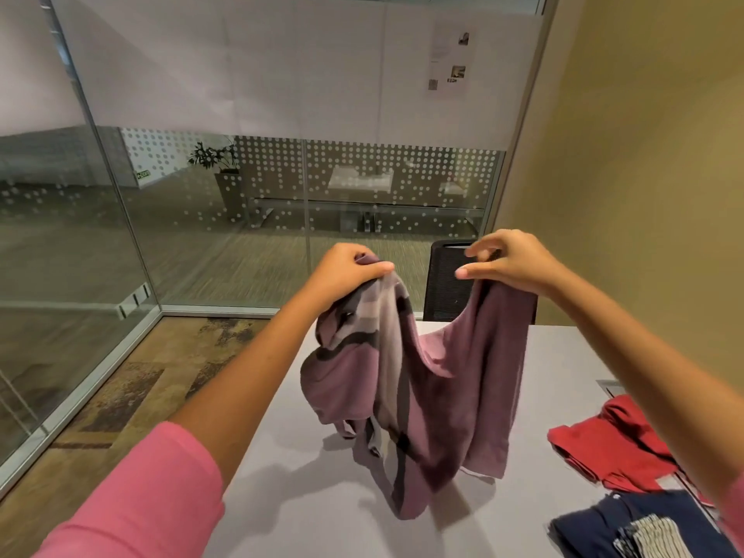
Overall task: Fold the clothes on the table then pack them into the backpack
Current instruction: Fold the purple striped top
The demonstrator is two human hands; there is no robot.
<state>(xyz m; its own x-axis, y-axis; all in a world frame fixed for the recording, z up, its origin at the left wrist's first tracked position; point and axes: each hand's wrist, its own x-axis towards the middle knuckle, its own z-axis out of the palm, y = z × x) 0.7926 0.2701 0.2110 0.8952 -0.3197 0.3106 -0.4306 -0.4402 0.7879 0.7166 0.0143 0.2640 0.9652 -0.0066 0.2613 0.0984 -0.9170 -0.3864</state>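
In the head view, a purple shirt (426, 388) with grey and black stripes is held up above the grey table (290, 497), its lower edge hanging just over the surface. Its top edge is pinched by the left hand (346, 271), fingers curled round a bunched corner. The other end is held under the right hand (511, 263), though the thumb and forefinger are seen apart and only the remaining fingers seem to grip the cloth. A red garment (612, 445) and a navy one (628, 525) are lying on the table to the right. No backpack is seen.

The folding step is judged to be in hand, with the shirt being shaken out. Next, the shirt should be laid flat on the table and squared before being folded.
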